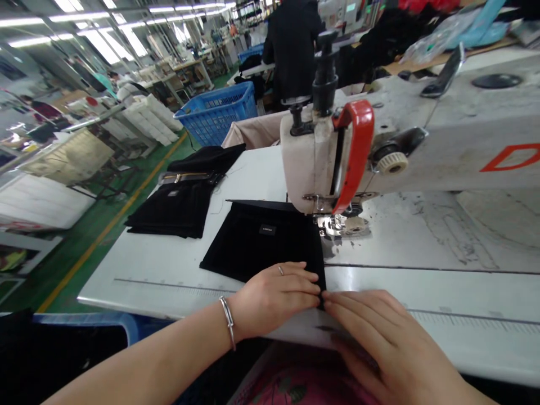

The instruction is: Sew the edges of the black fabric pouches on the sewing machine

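Observation:
A black fabric piece [248,242] with a small dark label lies on the white sewing table [160,264], its right edge running under the presser foot of the sewing machine [304,163]. My left hand [274,298], with a ring and a bracelet at the wrist, presses on the lower right part of the fabric, fingers together. The fingertips of my right hand [375,326] touch the fabric's near right corner; its thumb is below the table edge, and whether it pinches the cloth from beneath is hidden.
A stack of black pieces [172,208] with a zipper lies on the table's left. Behind it stands a blue basket [219,112]. A person in dark clothes [293,50] is farther back. Another blue container [126,326] holds dark material below the left front edge.

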A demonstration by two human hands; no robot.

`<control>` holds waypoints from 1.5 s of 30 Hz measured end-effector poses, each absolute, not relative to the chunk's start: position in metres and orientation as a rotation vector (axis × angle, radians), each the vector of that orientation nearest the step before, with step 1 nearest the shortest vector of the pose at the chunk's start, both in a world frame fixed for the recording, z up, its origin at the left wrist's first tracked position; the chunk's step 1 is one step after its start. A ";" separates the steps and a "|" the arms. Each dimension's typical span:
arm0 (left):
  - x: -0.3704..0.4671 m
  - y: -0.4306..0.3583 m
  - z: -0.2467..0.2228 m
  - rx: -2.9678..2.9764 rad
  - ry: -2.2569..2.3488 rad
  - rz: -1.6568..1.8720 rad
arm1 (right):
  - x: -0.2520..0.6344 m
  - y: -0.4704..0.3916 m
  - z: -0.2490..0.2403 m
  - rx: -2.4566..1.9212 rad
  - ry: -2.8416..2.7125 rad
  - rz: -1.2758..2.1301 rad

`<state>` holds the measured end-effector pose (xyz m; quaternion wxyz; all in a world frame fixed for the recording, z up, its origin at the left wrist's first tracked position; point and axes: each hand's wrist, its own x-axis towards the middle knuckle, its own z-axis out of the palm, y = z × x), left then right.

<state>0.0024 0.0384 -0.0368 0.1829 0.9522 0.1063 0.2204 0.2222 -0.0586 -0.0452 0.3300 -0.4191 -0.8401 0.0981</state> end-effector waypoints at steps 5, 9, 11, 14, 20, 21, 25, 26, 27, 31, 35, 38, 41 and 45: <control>0.006 0.055 -0.037 2.678 0.324 0.599 | 0.226 -0.049 -0.047 -1.148 -2.258 0.283; 0.009 0.071 -0.038 2.675 0.313 0.615 | 0.231 -0.036 -0.046 -1.165 -2.282 0.243; 0.010 0.079 -0.040 2.684 0.312 0.613 | 0.232 -0.029 -0.044 -1.172 -2.294 0.235; 0.012 0.091 -0.043 2.692 0.309 0.588 | 0.236 -0.016 -0.042 -1.179 -2.346 0.230; 0.017 0.112 -0.047 2.671 0.390 0.594 | 0.243 0.010 -0.041 -1.173 -2.417 0.163; 0.018 0.115 -0.047 2.674 0.405 0.600 | 0.244 0.014 -0.041 -1.181 -2.421 0.148; 0.022 0.127 -0.045 2.694 0.455 0.618 | 0.245 0.025 -0.045 -1.225 -2.444 0.075; 0.023 0.130 -0.045 2.697 0.477 0.629 | 0.245 0.026 -0.046 -1.228 -2.443 0.052; 0.024 0.132 -0.046 2.697 0.501 0.645 | 0.246 0.027 -0.047 -1.233 -2.438 0.031; 0.027 0.142 -0.049 2.680 0.591 0.710 | 0.247 0.030 -0.052 -1.253 -2.414 -0.014; 0.030 0.149 -0.052 2.654 0.670 0.759 | 0.247 0.032 -0.053 -1.223 -2.388 0.013; 0.030 0.152 -0.053 2.644 0.689 0.762 | 0.246 0.034 -0.051 -1.241 -2.367 0.074; 0.031 0.152 -0.053 2.643 0.697 0.735 | 0.247 0.035 -0.049 -1.247 -2.352 0.131; 0.030 0.152 -0.052 2.644 0.749 0.689 | 0.250 0.035 -0.048 -1.237 -2.342 0.213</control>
